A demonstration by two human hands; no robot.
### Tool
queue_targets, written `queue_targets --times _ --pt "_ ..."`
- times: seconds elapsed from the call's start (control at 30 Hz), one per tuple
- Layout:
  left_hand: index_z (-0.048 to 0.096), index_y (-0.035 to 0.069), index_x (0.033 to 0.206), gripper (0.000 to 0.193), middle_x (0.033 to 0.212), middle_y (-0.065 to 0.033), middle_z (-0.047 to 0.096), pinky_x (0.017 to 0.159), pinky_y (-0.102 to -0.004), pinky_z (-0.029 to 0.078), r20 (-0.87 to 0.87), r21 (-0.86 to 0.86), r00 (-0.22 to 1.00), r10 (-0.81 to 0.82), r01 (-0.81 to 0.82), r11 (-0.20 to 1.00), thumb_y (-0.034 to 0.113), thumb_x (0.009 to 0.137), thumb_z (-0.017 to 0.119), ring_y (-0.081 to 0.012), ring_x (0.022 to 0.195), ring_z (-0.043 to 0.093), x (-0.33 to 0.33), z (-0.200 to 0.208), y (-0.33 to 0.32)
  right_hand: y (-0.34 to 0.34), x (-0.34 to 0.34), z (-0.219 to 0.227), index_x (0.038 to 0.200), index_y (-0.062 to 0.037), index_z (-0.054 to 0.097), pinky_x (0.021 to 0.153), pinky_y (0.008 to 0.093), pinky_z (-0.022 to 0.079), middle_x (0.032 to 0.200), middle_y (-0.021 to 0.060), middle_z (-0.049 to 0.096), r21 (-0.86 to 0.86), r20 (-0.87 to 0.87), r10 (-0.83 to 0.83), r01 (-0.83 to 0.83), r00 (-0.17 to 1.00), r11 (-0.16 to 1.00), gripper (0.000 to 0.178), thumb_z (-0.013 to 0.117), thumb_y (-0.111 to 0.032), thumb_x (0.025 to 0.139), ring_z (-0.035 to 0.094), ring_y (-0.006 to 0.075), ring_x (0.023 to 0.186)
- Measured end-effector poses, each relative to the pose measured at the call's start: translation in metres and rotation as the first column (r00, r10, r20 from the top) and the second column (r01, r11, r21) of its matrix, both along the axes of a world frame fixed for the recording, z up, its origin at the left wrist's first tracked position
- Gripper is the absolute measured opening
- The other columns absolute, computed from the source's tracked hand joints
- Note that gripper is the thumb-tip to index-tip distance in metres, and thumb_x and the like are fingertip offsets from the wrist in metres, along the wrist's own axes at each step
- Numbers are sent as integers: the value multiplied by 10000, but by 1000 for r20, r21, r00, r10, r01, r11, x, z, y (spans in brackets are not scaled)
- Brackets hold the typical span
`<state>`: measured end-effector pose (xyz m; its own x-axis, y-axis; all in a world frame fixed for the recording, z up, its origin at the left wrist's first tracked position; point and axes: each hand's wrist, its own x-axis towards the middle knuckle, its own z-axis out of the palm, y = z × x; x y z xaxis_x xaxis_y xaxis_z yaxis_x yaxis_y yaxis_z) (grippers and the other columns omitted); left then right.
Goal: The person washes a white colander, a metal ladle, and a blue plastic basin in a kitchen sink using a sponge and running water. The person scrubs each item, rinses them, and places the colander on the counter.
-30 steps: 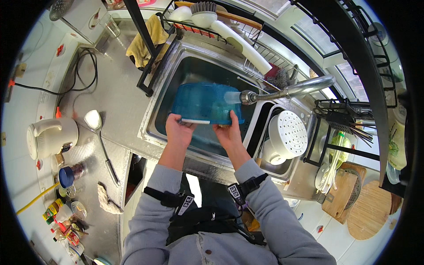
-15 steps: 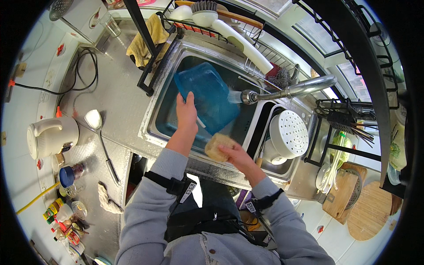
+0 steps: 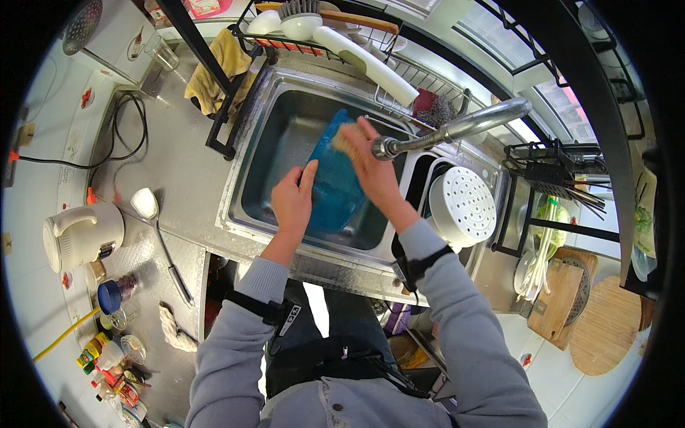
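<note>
A translucent blue plastic tray or lid (image 3: pixel 334 187) is tilted over the left sink basin (image 3: pixel 275 135). My left hand (image 3: pixel 292 200) grips its left edge, thumb on top. My right hand (image 3: pixel 376 171) holds a tan sponge (image 3: pixel 349 141) against the far upper part of the blue piece; hand and sponge are smeared by motion. Just beyond my right hand hangs the metal faucet spout (image 3: pixel 385 148). Whether water runs from it I cannot tell, as the hand covers that spot.
Over the right basin sits a white perforated strainer (image 3: pixel 462 207). A wire dish rack (image 3: pixel 399 96) holding brushes runs behind the sink. Left on the counter are a spatula (image 3: pixel 163 239), a cream kettle-like appliance (image 3: pixel 84 235) and a yellow cloth (image 3: pixel 217 82). Cutting boards (image 3: pixel 603 324) lean at right.
My right hand has moved up and away with the sponge, from the sink's front edge onto the blue piece. The blue piece has been turned more edge-on and lowered.
</note>
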<state>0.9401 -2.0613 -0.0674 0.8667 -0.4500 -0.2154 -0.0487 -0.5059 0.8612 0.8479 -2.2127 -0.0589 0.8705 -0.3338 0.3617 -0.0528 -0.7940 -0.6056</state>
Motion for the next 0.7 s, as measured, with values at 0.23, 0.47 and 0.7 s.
queue_targets --times 0.23,0.47,0.7 --pt "584 9 719 536 602 -99 529 541 -338 389 36 -11 998 -42 43 999 520 874 635 -193 542 449 11 0 10 2 -4 -4 1270 -98 570 1099 392 311 1420 165 388 121 -38 92 -87 995 989 328 509 -216 969 422 341 1295" --pt "577 8 697 460 574 -29 465 520 -288 356 -5 -107 997 -81 80 991 420 839 724 -96 557 385 28 8 27 -32 5 -23 1209 -91 605 1072 375 344 1284 145 529 301 27 -143 129 989 945 279 497 -178 967 460 304 1244" --pt "566 65 674 372 624 93 410 508 -224 260 -115 -221 992 -46 19 975 339 877 715 -27 591 324 48 10 36 -49 -1 -52 1252 -86 573 1082 392 313 1282 88 546 793 -62 -190 164 980 587 418 520 -374 954 441 242 1270"
